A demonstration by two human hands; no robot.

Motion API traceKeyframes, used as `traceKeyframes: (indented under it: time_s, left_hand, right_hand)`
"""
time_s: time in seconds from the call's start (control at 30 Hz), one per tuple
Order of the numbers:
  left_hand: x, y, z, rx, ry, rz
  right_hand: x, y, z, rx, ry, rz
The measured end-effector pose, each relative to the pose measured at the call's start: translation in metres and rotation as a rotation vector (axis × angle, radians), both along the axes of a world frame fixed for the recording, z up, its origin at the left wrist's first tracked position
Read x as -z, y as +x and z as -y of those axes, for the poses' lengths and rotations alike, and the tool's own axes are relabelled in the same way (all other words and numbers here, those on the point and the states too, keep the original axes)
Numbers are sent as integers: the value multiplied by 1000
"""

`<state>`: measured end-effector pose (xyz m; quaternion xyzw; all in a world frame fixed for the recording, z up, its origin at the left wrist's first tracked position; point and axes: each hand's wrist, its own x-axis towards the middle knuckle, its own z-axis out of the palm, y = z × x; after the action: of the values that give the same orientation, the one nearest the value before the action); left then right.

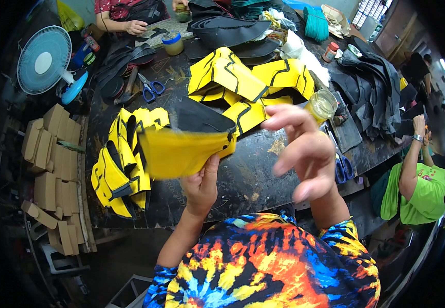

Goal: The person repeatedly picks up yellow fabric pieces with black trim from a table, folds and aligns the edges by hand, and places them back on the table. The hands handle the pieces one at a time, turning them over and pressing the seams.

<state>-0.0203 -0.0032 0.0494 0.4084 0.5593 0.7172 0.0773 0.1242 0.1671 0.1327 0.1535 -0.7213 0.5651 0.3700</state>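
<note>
Head view: yellow piece (179,154) in left hand (202,189), right hand (312,155) aloft, half-curled.

Dark worn table (248,179): yellow pieces (220,74), black pieces (366,90), blue-handled scissors (153,90).

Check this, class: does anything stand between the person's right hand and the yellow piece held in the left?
Nothing visible does: only an open gap above the black tabletop separates the right hand from the yellow piece in the left hand.
</note>
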Motion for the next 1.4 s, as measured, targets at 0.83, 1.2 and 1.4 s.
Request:
traceKeyframes:
  time_s: [0.83, 1.2, 1.4]
  left_hand:
    - [12, 8, 5, 63, 202, 187]
    - [-6, -25, 15, 638, 419, 1082]
    - [16, -17, 6, 690, 283, 1168]
  right_hand:
    - [37, -23, 39, 711, 695, 232]
    - [28, -19, -4, 83, 2, 403]
    - [44, -9, 7, 251, 31, 517]
